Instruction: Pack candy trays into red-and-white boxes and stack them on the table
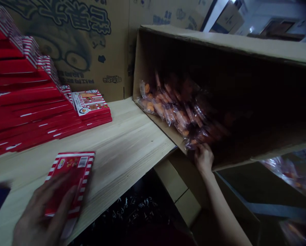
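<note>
- The left hand (40, 212), at the lower left, is partly open, with its fingers spread and curved over the lower end of a flat red-and-white striped carton (71, 181). It appears to hold the carton, and the fingers are slightly blurred.
- The carton lies tilted just above the near edge of a pale wooden board (122, 147). Its visible face has a barcode near the top corner.
- The right hand (203, 158), reaching in from the lower right, is narrowly curled at the lower lip of a large cardboard box (219, 44). Its fingertips (200, 147) meet the nearest packet's wrapper, but whether they pinch it is hard to tell.
- The box lies on its side and tilted, with its open end facing the person.
- Inside is a loose heap of clear plastic packets (173, 109) of orange pieces, fading into shadow deeper in.
- Stepped stacks of red cartons (22, 95) rise on the board at the left, with a smaller stack showing a pictured label (90, 104) just beside them.
- Behind them stands a cardboard panel (73, 44) printed with large dark characters and a cartoon face.
</note>
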A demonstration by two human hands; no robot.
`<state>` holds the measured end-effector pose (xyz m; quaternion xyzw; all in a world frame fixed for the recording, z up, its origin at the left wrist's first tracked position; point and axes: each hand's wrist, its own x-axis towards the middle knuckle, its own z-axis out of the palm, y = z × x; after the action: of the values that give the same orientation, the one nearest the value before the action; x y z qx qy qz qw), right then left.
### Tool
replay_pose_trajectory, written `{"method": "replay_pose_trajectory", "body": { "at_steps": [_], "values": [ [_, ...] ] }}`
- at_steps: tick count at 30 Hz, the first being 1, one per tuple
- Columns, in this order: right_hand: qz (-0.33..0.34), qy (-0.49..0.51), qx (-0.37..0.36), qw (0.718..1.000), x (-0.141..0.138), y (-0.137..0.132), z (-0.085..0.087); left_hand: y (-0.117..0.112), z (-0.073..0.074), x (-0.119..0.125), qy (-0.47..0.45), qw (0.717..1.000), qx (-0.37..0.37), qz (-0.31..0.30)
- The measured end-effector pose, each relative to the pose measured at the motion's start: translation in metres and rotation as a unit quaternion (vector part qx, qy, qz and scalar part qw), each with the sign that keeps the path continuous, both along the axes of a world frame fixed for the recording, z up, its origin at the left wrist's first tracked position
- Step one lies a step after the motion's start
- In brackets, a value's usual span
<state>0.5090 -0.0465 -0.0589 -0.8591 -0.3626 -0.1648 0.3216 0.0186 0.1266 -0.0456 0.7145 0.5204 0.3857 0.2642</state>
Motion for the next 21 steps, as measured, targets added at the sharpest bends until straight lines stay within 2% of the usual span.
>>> {"method": "replay_pose_trajectory", "body": {
  "at_steps": [3, 6, 10, 13, 15, 17, 19, 21],
  "values": [
    [0.035, -0.009, 0.049, 0.998, -0.016, -0.011, 0.026, -0.015, 0.001, 0.028, 0.015, 0.998, -0.008, -0.068],
    [0.049, 0.015, 0.131, 0.99, -0.04, -0.025, 0.057, -0.031, 0.003, 0.056, -0.009, 0.994, -0.072, -0.083],
    [0.005, 0.121, 0.268, 0.956, -0.063, -0.039, 0.094, -0.05, 0.011, 0.089, -0.075, 0.983, -0.151, -0.066],
    [-0.028, 0.195, 0.32, 0.926, -0.067, -0.039, 0.109, -0.056, 0.017, 0.11, -0.147, 0.968, -0.186, -0.077],
    [-0.005, 0.302, 0.32, 0.898, -0.071, -0.029, 0.108, -0.055, 0.018, 0.12, -0.187, 0.955, -0.208, -0.1],
    [0.058, 0.438, 0.272, 0.855, -0.083, -0.012, 0.097, -0.052, 0.017, 0.124, -0.236, 0.925, -0.26, -0.142],
    [0.139, 0.56, 0.195, 0.793, -0.107, 0.009, 0.08, -0.05, 0.013, 0.116, -0.281, 0.871, -0.355, -0.188],
    [0.206, 0.65, 0.124, 0.721, -0.138, 0.031, 0.061, -0.053, 0.008, 0.094, -0.312, 0.814, -0.451, -0.192]
  ]
}}
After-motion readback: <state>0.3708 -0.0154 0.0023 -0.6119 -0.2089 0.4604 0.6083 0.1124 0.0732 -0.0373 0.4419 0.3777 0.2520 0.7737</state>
